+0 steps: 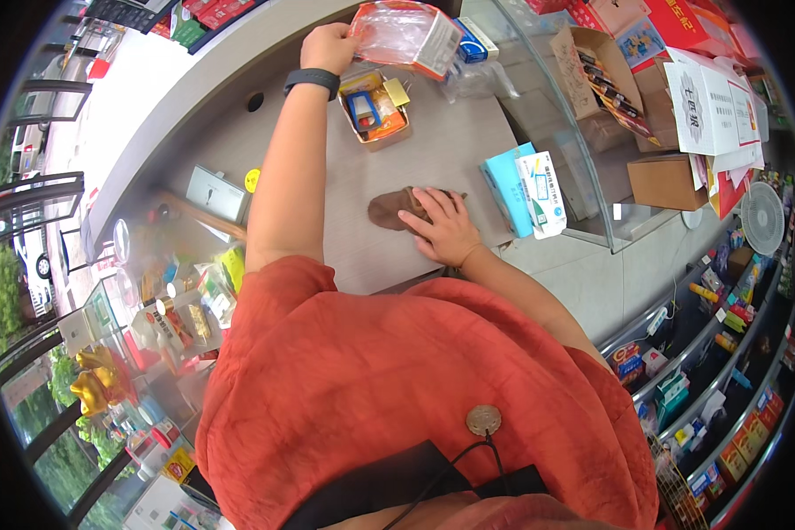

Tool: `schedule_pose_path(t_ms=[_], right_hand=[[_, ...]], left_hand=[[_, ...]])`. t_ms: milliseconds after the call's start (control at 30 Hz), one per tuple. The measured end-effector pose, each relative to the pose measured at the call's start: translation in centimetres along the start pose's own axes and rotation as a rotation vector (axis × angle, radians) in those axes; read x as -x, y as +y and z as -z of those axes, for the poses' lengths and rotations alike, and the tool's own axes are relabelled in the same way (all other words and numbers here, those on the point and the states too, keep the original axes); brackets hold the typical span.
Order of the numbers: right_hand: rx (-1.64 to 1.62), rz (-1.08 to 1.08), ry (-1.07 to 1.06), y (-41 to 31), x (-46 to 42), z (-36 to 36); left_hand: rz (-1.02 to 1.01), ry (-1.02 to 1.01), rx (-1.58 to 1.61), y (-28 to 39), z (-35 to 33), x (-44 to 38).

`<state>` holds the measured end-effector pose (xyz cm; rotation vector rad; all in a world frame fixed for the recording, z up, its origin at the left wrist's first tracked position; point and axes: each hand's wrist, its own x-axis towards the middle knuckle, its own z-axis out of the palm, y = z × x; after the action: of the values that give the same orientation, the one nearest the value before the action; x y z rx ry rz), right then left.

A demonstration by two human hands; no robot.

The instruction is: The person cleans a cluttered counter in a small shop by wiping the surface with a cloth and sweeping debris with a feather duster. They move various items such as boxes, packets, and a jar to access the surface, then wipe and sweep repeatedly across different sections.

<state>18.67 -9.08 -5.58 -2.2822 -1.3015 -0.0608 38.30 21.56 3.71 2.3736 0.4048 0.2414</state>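
My left hand, with a dark band on the wrist, reaches to the far side of the grey counter. Its fingers grip the edge of an orange-rimmed box with clear plastic on it. My right hand rests on a folded brown cloth lying on the counter, its fingers spread over the cloth. Just below the held box stands a small open box. Inside it are a blue-framed item and a yellow pad.
Right of the cloth lie a light-blue packet and a white medicine box. A glass edge borders that side. Crumpled clear plastic and a blue-white box sit at the far right. A white carton lies left.
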Motion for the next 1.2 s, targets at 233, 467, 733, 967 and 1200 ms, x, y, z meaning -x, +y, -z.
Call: schedule_pose_path(t_ms=[233,467,733,967,1200], right_hand=[[0.016,-0.003,-0.004,0.0,0.1,-0.1],[0.023,-0.010,-0.003,0.0,0.0,0.0],[0.023,0.001,0.024,-0.1,0.0,0.1],[0.029,-0.004,-0.007,-0.1,0.1,0.1],[0.023,-0.001,-0.016,0.0,0.1,-0.1]], left_hand=[[0.215,0.015,-0.181,-2.9,2.1,-0.4],[0.575,-0.260,0.477,-0.8,3.4,0.7],[0.676,-0.169,0.641,-3.2,4.1,1.7],[0.324,0.036,-0.038,-3.0,5.4,1.5],[0.281,0.273,-0.190,-6.9,2.8,0.4]])
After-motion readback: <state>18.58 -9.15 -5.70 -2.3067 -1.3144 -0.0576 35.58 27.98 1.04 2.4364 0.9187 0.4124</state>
